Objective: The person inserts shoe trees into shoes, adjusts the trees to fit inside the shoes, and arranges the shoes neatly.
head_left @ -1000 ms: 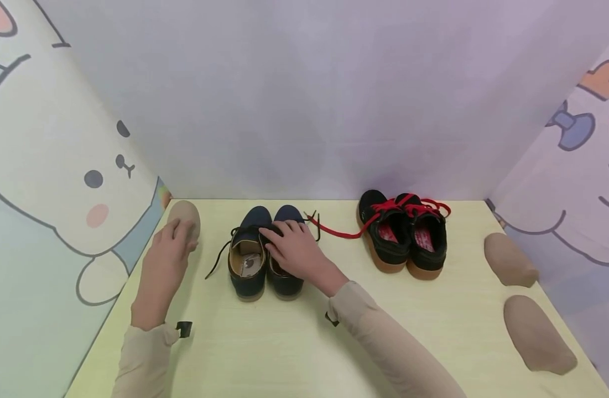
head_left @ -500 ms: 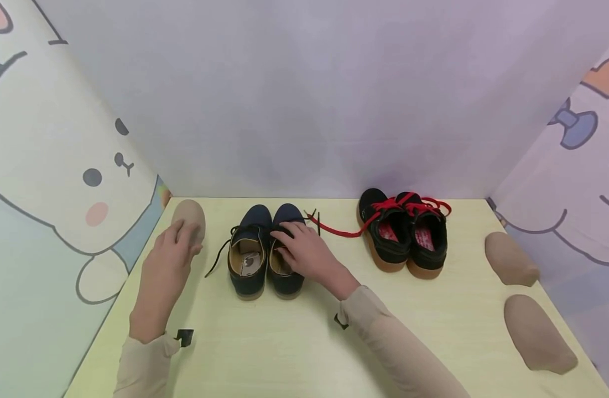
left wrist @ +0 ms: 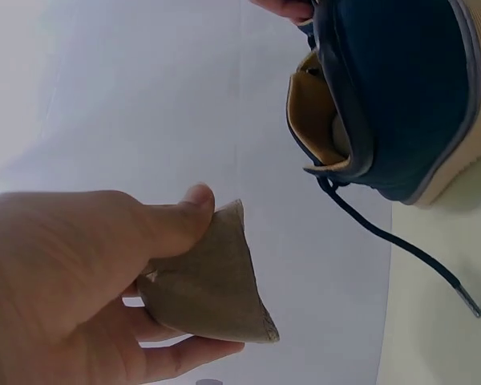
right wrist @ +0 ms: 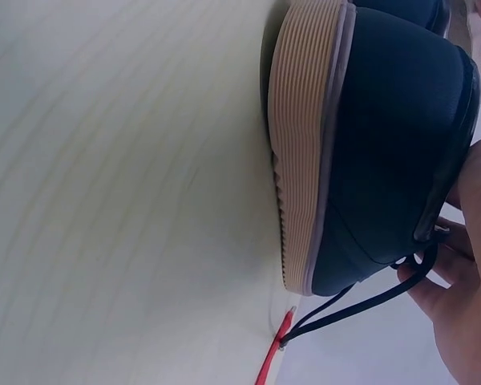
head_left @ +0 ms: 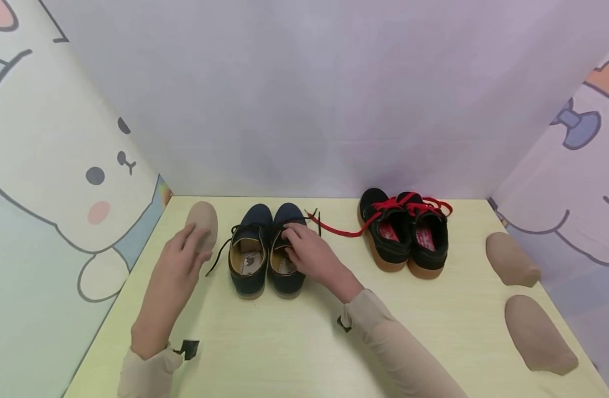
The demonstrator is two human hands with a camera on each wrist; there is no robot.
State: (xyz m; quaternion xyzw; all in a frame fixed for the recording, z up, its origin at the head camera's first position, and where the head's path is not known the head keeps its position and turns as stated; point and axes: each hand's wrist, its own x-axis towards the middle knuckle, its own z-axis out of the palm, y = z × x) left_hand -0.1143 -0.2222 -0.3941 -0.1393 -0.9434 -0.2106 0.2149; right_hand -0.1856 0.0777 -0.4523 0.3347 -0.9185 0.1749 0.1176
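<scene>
Between thumb and fingers, my left hand (head_left: 175, 265) holds a beige, rounded shoe insert (head_left: 204, 213) to the left of the navy shoes. The left wrist view shows its cut end as a brownish flattened edge (left wrist: 212, 289). A pair of navy lace-up shoes stands side by side, toes away from me: a left shoe (head_left: 249, 283) and a right shoe (head_left: 288, 283). Over the right shoe's opening, my right hand (head_left: 314, 254) grips near its tongue and black laces (right wrist: 377, 303) with curled fingers. My fingertips there are partly hidden by the shoe's collar.
Black shoes (head_left: 426, 249) with red laces stand at the back right, one red lace (head_left: 339, 232) trailing toward the navy pair. Two more beige inserts (head_left: 510, 260) lie along the table's right edge. A pale wall curtain (head_left: 304, 99) closes off the back.
My left hand has moved right with the beige insert, closer to the navy shoes. My right hand has shifted slightly right and toward me, uncovering more of the right shoe's opening.
</scene>
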